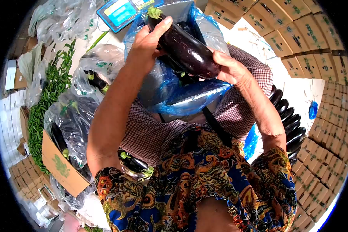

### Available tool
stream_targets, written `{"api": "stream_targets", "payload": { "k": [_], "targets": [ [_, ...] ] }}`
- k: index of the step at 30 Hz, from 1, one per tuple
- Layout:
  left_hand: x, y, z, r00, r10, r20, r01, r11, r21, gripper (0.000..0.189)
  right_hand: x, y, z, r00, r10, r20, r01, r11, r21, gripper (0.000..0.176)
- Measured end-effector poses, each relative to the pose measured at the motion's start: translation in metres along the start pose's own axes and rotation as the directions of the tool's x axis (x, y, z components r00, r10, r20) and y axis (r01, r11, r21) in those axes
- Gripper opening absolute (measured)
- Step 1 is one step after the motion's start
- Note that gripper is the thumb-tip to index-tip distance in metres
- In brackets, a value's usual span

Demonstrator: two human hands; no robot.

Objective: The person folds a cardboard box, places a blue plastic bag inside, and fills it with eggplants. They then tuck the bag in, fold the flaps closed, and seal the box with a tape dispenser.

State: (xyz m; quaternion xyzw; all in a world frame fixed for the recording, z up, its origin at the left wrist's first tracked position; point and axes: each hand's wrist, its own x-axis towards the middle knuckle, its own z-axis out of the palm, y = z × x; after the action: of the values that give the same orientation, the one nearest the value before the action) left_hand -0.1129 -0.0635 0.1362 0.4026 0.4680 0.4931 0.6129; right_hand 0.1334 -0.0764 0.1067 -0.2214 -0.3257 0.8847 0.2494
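Observation:
A large glossy dark eggplant (187, 49) is held slantwise between both hands, its green stem at the upper left. My left hand (149, 40) is closed round the stem end, thumb on top. My right hand (231, 69) grips the rounded lower end, thumb on top and fingers underneath. Directly beneath is a container lined with a blue plastic bag (197, 94), between the knees, with more dark eggplants partly visible inside. The hands hide part of the bag's opening.
A scale with a lit blue screen (120, 12) stands beyond the bag. Green peppers (46, 112), clear bags and an open carton (63, 166) of eggplants lie left. Several eggplants (292, 120) line the right side, near stacked cardboard boxes (303, 33).

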Motion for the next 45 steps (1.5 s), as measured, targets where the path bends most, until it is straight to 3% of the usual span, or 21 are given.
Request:
{"api": "stream_targets", "payload": {
  "k": [3,5,6,9,11,12,15,16,17,19,22,23,25,28,30,34,36,40,42,44,45],
  "targets": [
    [0.001,-0.005,-0.007,0.999,0.032,0.012,-0.033,0.996,0.079,0.046,0.006,-0.001,0.013,0.997,0.004,-0.076,-0.025,0.960,-0.278,0.062],
    [0.004,-0.004,-0.012,0.994,-0.066,0.089,0.063,0.997,0.039,0.048,0.006,-0.005,0.018,0.993,0.084,-0.079,-0.115,0.818,-0.564,0.062],
    [0.004,-0.009,-0.017,0.989,-0.137,0.049,0.131,0.985,0.116,0.051,0.005,-0.005,0.023,0.992,0.100,-0.081,-0.129,0.771,-0.623,0.062],
    [0.003,-0.015,-0.018,0.962,-0.270,0.046,0.265,0.960,0.089,0.051,0.008,0.007,0.005,0.985,0.144,-0.099,-0.166,0.590,-0.790,0.073],
    [0.011,-0.050,-0.029,0.960,-0.278,-0.023,0.278,0.944,0.176,0.050,0.016,0.019,-0.005,0.979,0.144,-0.144,-0.195,0.454,-0.869,0.074],
    [0.013,-0.055,-0.029,0.958,-0.279,-0.062,0.286,0.933,0.218,0.050,0.014,0.006,0.012,0.956,0.226,-0.185,-0.263,0.395,-0.880,0.076],
    [0.015,-0.057,-0.029,0.942,-0.331,-0.054,0.330,0.883,0.334,0.052,0.022,0.024,-0.004,0.978,0.135,-0.162,-0.186,0.196,-0.963,0.075],
    [0.025,-0.059,-0.036,0.931,-0.366,0.008,0.325,0.837,0.441,0.062,0.024,0.022,-0.006,0.962,0.213,-0.174,-0.216,0.193,-0.957,0.074],
    [0.026,-0.061,-0.034,0.963,-0.265,-0.050,0.249,0.806,0.537,0.065,0.026,0.019,-0.007,0.941,0.284,-0.184,-0.242,0.186,-0.952,0.074],
    [0.020,-0.057,-0.017,0.992,-0.032,-0.123,0.112,0.680,0.724,0.073,0.020,0.015,-0.001,0.966,0.193,-0.173,-0.208,0.177,-0.962,0.072],
    [0.014,-0.055,-0.007,0.994,0.106,-0.010,-0.066,0.683,0.727,0.083,0.013,0.010,-0.004,0.940,0.263,-0.218,-0.263,0.151,-0.953,0.072],
    [0.011,-0.058,-0.005,0.990,0.139,0.024,-0.114,0.685,0.719,0.087,0.010,0.010,-0.006,0.960,0.214,-0.180,-0.218,0.170,-0.961,0.069],
    [0.021,-0.062,-0.010,0.999,0.026,0.019,-0.032,0.658,0.752,0.088,0.013,0.008,0.000,0.952,0.215,-0.220,-0.244,0.093,-0.965,0.061],
    [0.059,-0.093,-0.038,0.986,-0.155,0.058,0.051,0.622,0.781,0.091,0.021,0.017,0.000,0.962,0.216,-0.165,-0.138,-0.133,-0.981,0.046],
    [0.075,-0.107,-0.042,0.971,-0.226,0.079,0.066,0.570,0.819,0.097,0.022,0.024,-0.009,0.968,0.219,-0.123,-0.101,-0.108,-0.989,0.050],
    [0.065,-0.103,-0.010,0.963,-0.268,0.002,0.075,0.278,0.958,0.113,0.022,0.030,-0.016,0.968,0.237,-0.081,-0.049,-0.141,-0.989,0.053],
    [0.062,-0.097,-0.012,0.959,-0.278,0.052,0.043,0.324,0.945,0.112,0.020,0.030,-0.020,0.969,0.245,-0.025,0.008,-0.130,-0.991,0.055],
    [0.063,-0.091,-0.026,0.943,-0.319,0.091,0.058,0.430,0.901,0.112,0.018,0.031,-0.023,0.972,0.232,-0.033,-0.027,-0.032,-0.999,0.055],
    [0.066,-0.090,-0.020,0.933,-0.354,0.056,0.084,0.367,0.926,0.112,0.020,0.036,-0.029,0.988,0.153,0.022,0.022,-0.002,-1.000,0.054],
    [0.069,-0.097,-0.015,0.937,-0.346,0.034,0.064,0.269,0.961,0.110,0.015,0.025,-0.023,0.977,0.211,-0.025,-0.021,-0.021,-1.000,0.052],
    [0.069,-0.099,-0.016,0.942,-0.331,0.052,0.048,0.287,0.957,0.110,0.015,0.017,-0.017,0.970,0.238,-0.042,-0.034,-0.035,-0.999,0.052]
  ]
}}
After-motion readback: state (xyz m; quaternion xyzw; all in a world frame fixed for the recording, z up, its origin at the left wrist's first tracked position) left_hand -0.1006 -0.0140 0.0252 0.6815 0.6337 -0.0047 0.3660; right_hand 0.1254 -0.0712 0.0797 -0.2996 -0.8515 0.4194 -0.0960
